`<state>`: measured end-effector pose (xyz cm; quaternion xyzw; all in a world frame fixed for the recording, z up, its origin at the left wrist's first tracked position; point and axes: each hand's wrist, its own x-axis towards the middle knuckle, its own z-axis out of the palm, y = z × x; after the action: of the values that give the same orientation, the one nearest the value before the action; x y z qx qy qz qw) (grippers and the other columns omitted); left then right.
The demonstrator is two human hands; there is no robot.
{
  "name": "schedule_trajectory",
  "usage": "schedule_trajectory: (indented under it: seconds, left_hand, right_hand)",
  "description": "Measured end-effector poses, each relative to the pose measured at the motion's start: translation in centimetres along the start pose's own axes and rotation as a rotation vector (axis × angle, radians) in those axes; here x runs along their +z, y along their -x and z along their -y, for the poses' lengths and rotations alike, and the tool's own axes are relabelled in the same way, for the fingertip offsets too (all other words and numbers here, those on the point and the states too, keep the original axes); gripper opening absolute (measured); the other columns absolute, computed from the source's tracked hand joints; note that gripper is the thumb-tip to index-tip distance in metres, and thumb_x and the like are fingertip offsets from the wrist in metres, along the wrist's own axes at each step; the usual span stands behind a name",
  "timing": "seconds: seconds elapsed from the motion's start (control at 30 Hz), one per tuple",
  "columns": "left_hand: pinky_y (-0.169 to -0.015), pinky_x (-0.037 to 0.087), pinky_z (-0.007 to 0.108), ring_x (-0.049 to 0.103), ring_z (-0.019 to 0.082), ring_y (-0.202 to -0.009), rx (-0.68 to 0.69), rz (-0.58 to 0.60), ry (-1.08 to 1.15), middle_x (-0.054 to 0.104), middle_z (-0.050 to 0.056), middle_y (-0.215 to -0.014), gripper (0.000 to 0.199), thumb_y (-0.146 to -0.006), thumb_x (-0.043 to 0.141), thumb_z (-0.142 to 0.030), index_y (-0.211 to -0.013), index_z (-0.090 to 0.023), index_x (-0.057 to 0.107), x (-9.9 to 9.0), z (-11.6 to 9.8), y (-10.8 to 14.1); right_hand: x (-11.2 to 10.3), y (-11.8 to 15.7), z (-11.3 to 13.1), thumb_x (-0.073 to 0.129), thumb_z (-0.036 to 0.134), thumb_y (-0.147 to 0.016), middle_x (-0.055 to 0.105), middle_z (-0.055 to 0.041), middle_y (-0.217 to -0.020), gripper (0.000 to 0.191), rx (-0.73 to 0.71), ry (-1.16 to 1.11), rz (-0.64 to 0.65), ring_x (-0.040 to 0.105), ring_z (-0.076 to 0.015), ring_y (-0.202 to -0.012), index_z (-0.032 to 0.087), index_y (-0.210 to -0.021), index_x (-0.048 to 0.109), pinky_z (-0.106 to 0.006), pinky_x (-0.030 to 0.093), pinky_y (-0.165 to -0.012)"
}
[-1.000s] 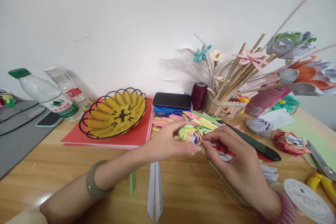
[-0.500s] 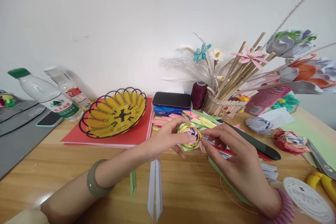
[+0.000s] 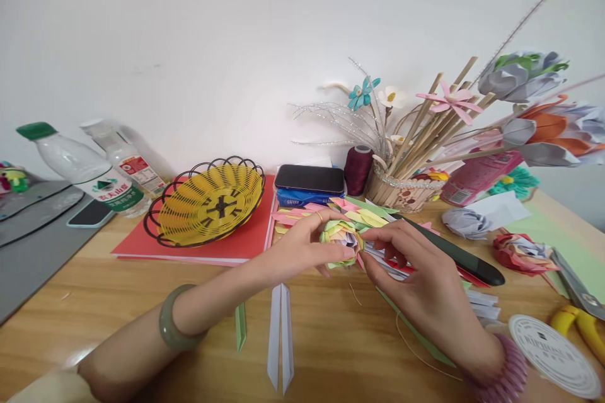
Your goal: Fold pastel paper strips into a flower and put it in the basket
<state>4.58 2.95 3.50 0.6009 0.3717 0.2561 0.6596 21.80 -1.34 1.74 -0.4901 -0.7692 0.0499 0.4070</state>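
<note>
A round folded-paper flower, yellow-green outside and pale inside, is held above the table between both hands. My left hand wraps round its left side, the thumb lying across its front. At its right edge, my right hand pinches the rim between thumb and fingers. Folded pink and yellow paper strips lie just behind the flower. Nearer to me, two long white folded strips and a green strip lie on the wooden table.
A yellow wicker basket sits on red paper. A phone rests on a blue pack. Bottles stand left. At right are a flower holder, a dark green tool, a red paper flower and scissors.
The flower has tilted slightly in my hands, and my left thumb has shifted a little to the right and down over it. My right hand's fingers stay at its edge.
</note>
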Motion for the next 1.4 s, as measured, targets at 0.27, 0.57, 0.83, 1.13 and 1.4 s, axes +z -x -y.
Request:
schedule_trajectory:
  seconds: [0.27,0.57,0.83,1.13,1.4]
  left_hand:
    - [-0.059,0.046,0.023,0.051,0.016,-0.089,0.071,-0.05,-0.104,0.053,0.006,-0.098,0.048,-0.067,0.062,-0.027,-0.11,-0.018,0.045,0.1,0.9,-0.1]
    - [-0.058,0.047,0.026,0.053,0.019,-0.091,-0.055,-0.05,-0.083,0.055,0.006,-0.101,0.051,-0.066,0.062,-0.031,-0.113,-0.02,0.044,0.2,0.5,-0.2]
    - [-0.057,0.047,0.024,0.055,0.018,-0.09,-0.067,-0.029,-0.016,0.058,0.005,-0.097,0.047,-0.067,0.063,-0.035,-0.109,-0.022,0.047,-0.1,0.8,-0.3]
    - [-0.056,0.049,0.022,0.051,0.016,-0.088,-0.076,0.01,0.112,0.053,0.005,-0.099,0.04,-0.068,0.062,-0.034,-0.105,-0.022,0.053,-0.2,0.3,0.0]
    - [-0.053,0.049,0.021,0.054,0.014,-0.082,-0.087,0.023,0.255,0.055,0.005,-0.095,0.032,-0.069,0.063,-0.034,-0.097,-0.02,0.057,-0.3,0.3,0.1]
  right_hand:
    - [0.2,0.1,-0.3,0.054,0.019,-0.077,0.056,-0.0025,-0.075,0.014,0.033,0.031,0.016,0.053,-0.0141,-0.065,0.02,-0.09,0.058,-0.027,0.044,-0.057]
    - [0.0,-0.3,-0.2,0.056,0.022,-0.074,0.057,0.0006,-0.064,0.004,0.219,-0.105,0.115,0.051,-0.0131,-0.057,0.021,-0.075,0.06,-0.025,0.04,-0.05]
    - [-0.1,-0.9,0.4,0.057,0.029,-0.072,0.054,0.002,-0.06,0.01,0.417,-0.263,0.188,0.046,-0.0114,-0.053,0.02,-0.073,0.061,-0.023,0.035,-0.046]
    - [-0.3,-0.7,-0.5,0.059,0.037,-0.071,0.061,0.0001,-0.065,0.019,0.647,-0.57,0.189,0.053,-0.0121,-0.058,0.019,-0.068,0.062,-0.023,0.04,-0.054]
    - [-0.3,-0.9,-0.5,0.06,0.032,-0.07,0.057,0.0024,-0.063,0.014,0.627,-0.611,0.017,0.049,-0.009,-0.054,0.019,-0.066,0.057,-0.019,0.038,-0.047]
